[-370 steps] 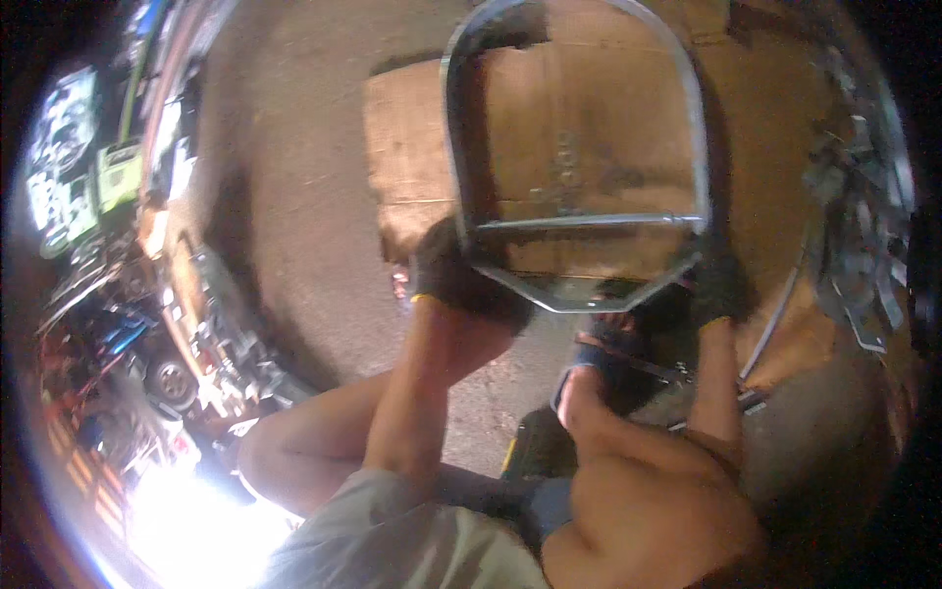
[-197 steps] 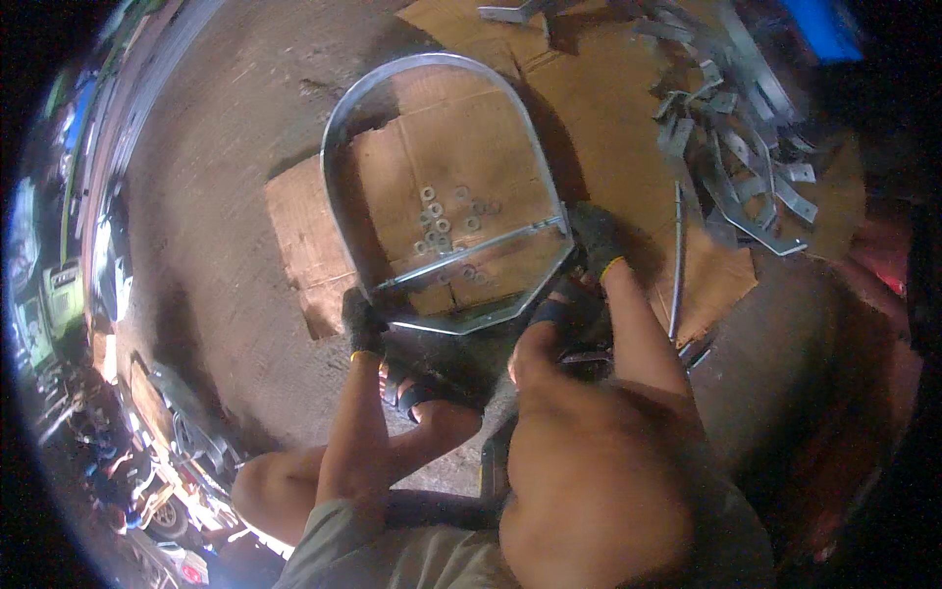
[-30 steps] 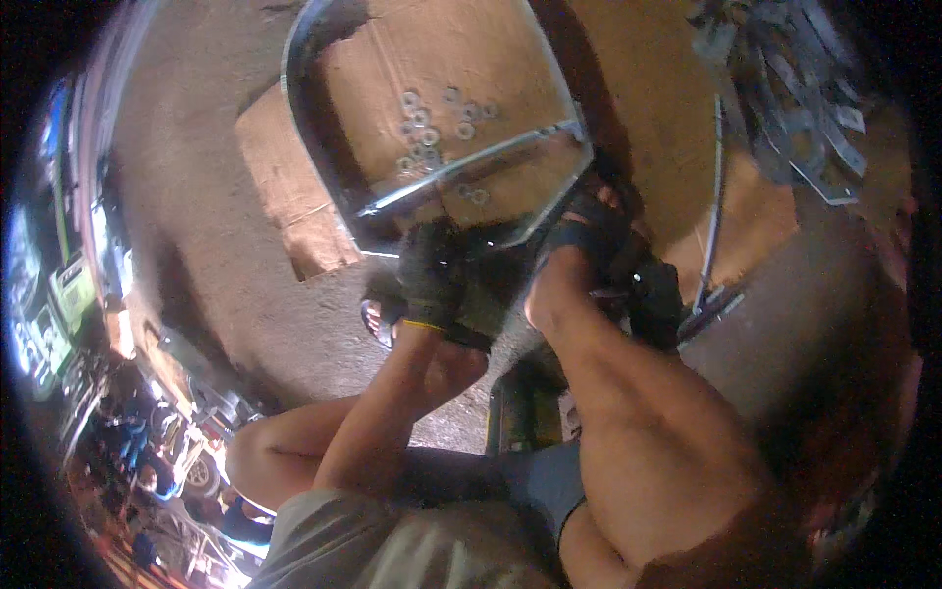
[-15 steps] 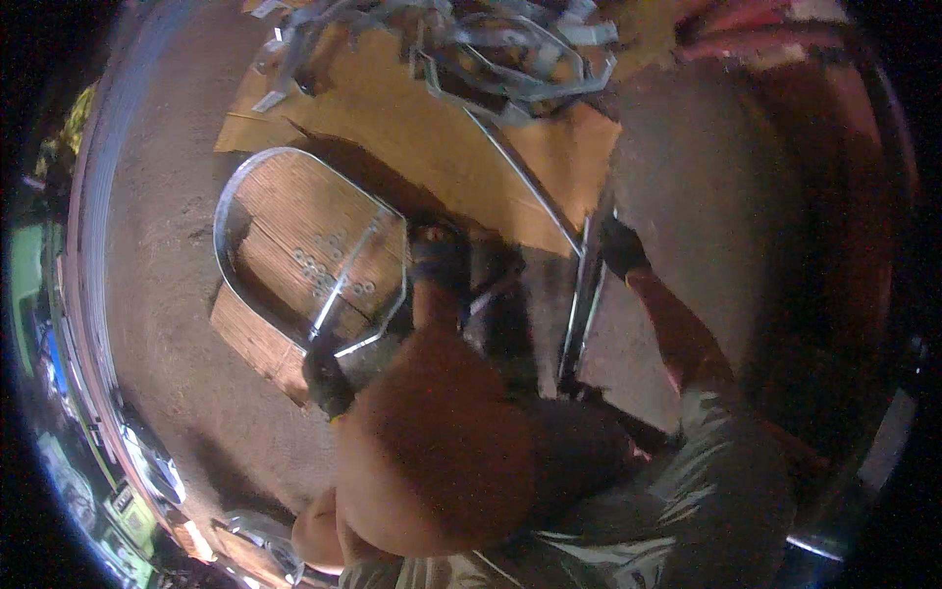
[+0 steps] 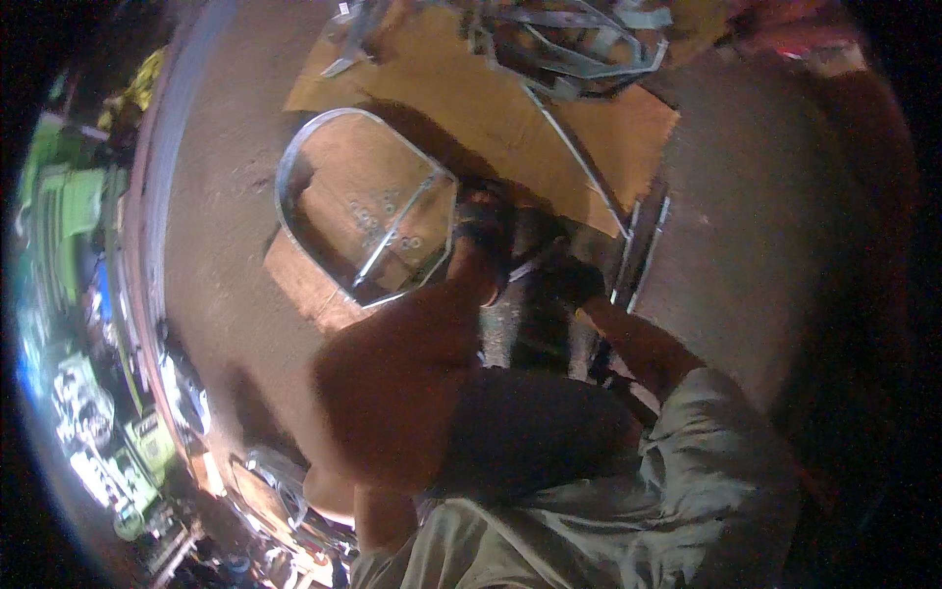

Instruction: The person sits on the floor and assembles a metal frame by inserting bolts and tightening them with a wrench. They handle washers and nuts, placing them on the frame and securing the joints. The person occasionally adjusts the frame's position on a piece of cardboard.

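My right hand [image 5: 577, 282], in a dark glove, is down between my legs, left of the dark metal bars [image 5: 636, 257]. Its fingers blur into shadow, so I cannot tell what they hold. A pale, slim piece [image 5: 526, 267] shows just left of it. My left forearm [image 5: 383, 515] goes down behind my bent knee, and the left hand is hidden. Ahead of the knee lies a metal hoop frame [image 5: 283, 182], rounded at the far left and angular at the near right. A thin rod [image 5: 392, 239] crosses inside it. Several small washers or nuts [image 5: 378, 224] lie within the hoop.
Under the hoop is a wooden board [image 5: 304, 280]. A cardboard sheet [image 5: 442, 83] holds a heap of metal frames [image 5: 574, 59] at the back. One long rod [image 5: 579, 162] runs across it. My sandalled foot [image 5: 483, 221] is against the hoop's right side. Green machinery [image 5: 74, 216] stands far left.
My right hand has left the metal bars and moved left, in between my legs. My left hand has drawn back from the hoop's near edge, out of sight. The whole view has shifted.
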{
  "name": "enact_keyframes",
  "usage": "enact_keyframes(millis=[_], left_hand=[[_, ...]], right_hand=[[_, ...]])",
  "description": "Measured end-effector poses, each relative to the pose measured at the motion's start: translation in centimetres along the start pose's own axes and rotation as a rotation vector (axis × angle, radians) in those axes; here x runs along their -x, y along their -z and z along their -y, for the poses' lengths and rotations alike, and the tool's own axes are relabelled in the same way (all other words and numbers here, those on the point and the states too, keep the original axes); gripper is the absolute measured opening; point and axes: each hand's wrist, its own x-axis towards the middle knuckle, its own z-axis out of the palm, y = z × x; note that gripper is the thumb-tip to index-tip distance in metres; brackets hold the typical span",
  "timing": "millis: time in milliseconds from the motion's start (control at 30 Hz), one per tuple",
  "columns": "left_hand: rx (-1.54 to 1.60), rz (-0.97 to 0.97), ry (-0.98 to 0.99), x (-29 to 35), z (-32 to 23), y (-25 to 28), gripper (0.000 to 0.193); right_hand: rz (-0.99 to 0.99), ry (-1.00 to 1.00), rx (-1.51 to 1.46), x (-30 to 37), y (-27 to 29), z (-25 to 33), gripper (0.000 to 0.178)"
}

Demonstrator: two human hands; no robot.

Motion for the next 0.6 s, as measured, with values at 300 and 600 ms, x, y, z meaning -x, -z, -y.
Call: enact_keyframes(millis=[300, 600], left_hand=[[0.042, 0.111, -0.05, 1.9, -5.7, 0.6, 0.026], [0.505, 0.074, -0.002, -0.8, -8.3, -2.4, 0.046]], right_hand=[[0.081, -0.028, 0.028, -1.4, 2.6, 2.5, 0.032], [-0.01, 0.088, -0.097, -8.7, 12.7, 11.1, 0.029]])
